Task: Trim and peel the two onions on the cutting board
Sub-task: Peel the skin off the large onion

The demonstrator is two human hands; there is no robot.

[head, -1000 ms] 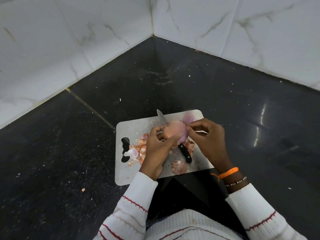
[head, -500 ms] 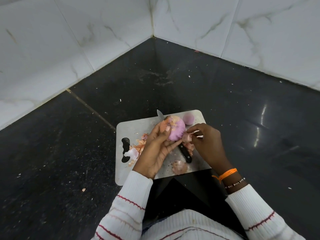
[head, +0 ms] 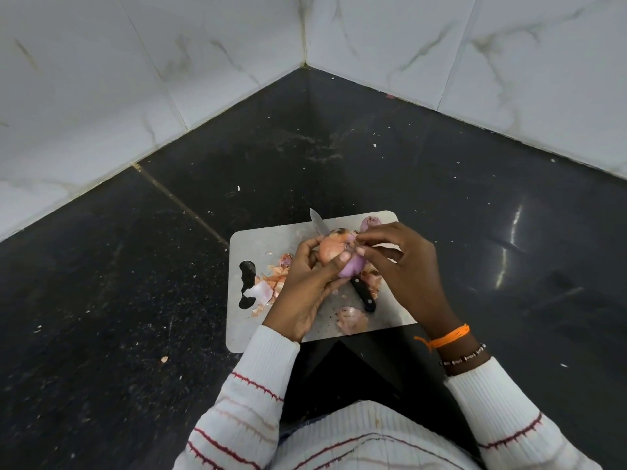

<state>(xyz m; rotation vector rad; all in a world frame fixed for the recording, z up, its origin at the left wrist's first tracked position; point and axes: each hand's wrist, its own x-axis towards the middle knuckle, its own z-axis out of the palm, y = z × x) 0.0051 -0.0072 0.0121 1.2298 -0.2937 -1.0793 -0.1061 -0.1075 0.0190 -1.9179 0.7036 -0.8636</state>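
Two hands on one onion (head: 334,254): L hand (head: 307,286) cups it w/ curled fingers, R hand (head: 400,262) pinches skin at top, above cutting board (head: 258,242).

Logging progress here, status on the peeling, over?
Left hand holds onion, half-peeled. Right hand pinches its skin. Second onion peeled, far corner. Knife lies on cutting board under the hands.

Two walls of white marble-look tiles (head: 101,96) with grey veins meet in a corner at the far centre. Below them lies a black polished stone counter (head: 441,205), speckled with pale crumbs. A thin joint line (head: 179,203) crosses its left part, and a bright light reflection (head: 509,245) streaks its right side.
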